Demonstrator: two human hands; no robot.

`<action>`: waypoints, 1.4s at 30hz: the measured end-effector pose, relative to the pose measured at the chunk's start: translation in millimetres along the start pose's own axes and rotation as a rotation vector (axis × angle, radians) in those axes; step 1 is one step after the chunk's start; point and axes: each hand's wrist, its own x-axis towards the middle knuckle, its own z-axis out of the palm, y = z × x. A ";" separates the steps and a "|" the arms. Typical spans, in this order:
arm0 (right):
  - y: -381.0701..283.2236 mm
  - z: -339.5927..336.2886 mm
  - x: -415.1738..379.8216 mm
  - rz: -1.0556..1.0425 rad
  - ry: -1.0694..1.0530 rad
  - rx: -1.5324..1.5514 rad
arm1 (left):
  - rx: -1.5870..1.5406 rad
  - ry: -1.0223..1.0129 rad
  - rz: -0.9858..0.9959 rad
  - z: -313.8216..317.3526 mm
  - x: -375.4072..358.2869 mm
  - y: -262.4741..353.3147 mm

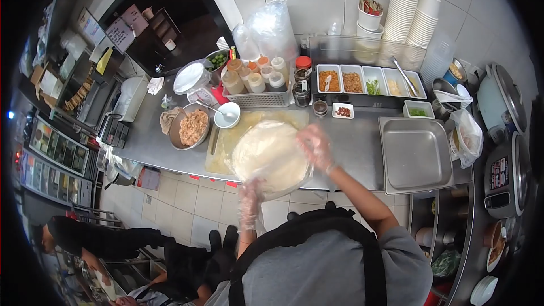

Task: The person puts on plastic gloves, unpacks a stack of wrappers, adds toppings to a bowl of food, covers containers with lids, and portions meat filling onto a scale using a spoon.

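Observation:
A large round bowl (309,173) full of a pale, creamy-white mass (266,156) sits over a yellowish cutting board (216,156) at the counter's front edge. My left hand (250,197), in a clear plastic glove, is closed on the bowl's near left rim. Also gloved, my right hand (316,147) is at the bowl's right side with its fingers bent in toward the contents. Motion blur and glare on the glove hide what those fingers hold, if anything. Left of the board, a metal bowl (191,127) contains pinkish minced filling, and a small white bowl (227,115) with a spoon stands beside it.
Behind the board are a basket (258,100) of squeeze bottles and a rack of topping trays (362,81). A steel pan (416,156) lies to the right, near a rice cooker (504,175). Paper cups (403,8) stand stacked behind. Other people (107,238) are at lower left.

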 end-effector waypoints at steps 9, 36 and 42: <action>0.6 109.0 -11.1 0.045 -0.818 -0.018 | 0.037 0.055 0.145 -42.0 12.4 -53.7; 26.4 97.6 -46.1 0.990 -0.636 1.353 | 0.124 -0.287 0.215 58.1 55.6 93.9; -0.9 50.2 -62.5 1.113 -0.364 1.495 | 0.438 -0.508 0.399 88.1 73.2 174.0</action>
